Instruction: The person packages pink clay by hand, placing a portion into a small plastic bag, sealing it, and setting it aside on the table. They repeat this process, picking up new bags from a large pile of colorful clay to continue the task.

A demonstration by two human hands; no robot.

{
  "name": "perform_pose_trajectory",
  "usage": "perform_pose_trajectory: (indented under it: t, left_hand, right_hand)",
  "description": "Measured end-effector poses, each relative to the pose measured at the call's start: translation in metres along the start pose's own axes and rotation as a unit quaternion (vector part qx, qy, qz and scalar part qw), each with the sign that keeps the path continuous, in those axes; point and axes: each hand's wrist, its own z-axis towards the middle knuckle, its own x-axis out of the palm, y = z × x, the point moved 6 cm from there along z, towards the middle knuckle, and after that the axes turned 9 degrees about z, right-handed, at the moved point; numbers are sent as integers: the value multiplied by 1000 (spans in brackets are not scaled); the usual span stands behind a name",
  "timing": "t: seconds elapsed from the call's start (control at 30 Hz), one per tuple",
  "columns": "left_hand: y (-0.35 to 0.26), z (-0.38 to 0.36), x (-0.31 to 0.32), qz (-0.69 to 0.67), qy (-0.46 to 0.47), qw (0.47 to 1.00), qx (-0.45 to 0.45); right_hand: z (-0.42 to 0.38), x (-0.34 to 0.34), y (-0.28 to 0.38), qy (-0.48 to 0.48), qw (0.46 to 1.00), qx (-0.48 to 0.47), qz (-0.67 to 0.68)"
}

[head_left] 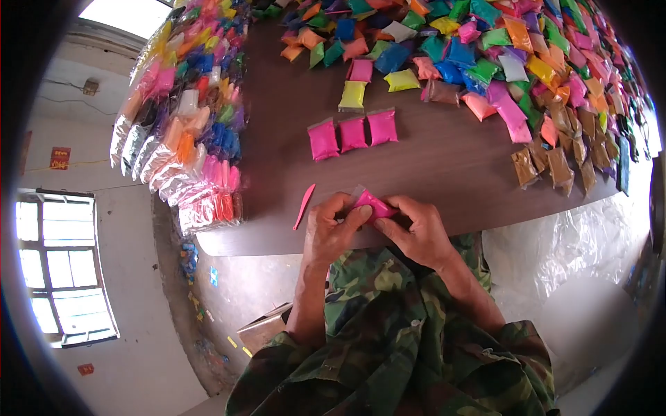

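Between my two hands is a small clear packet of bright pink clay [373, 203], held near the table's front edge. My left hand [331, 225] pinches its left side, thumb on top. On the other side, my right hand [416, 225] grips the packet with thumb and fingers. Left of my left hand lies a pink plastic knife [304, 206]. Farther back, three flat pink packets [352, 132] sit in a row on the dark table [270, 139]. What my fingertips do beneath the packet is hidden.
Clear bags of coloured packets [201, 139] are stacked along the table's left side. A large heap of loose coloured packets [479, 55] covers the back and right, with brown packets [558, 166] at its near edge. Clear plastic sheeting [576, 239] lies at the right, below the table.
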Motion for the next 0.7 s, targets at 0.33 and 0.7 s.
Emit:
perform_pose_trajectory:
  t: [0.33, 0.7]
  left_hand:
    - [-7, -1, 1, 16, 16, 1000, 18]
    - [-7, -4, 3, -36, 6, 998, 52]
  right_hand:
    - [0, 0, -10, -15, 1000, 22, 7]
    - [0, -2, -4, -2, 999, 42, 21]
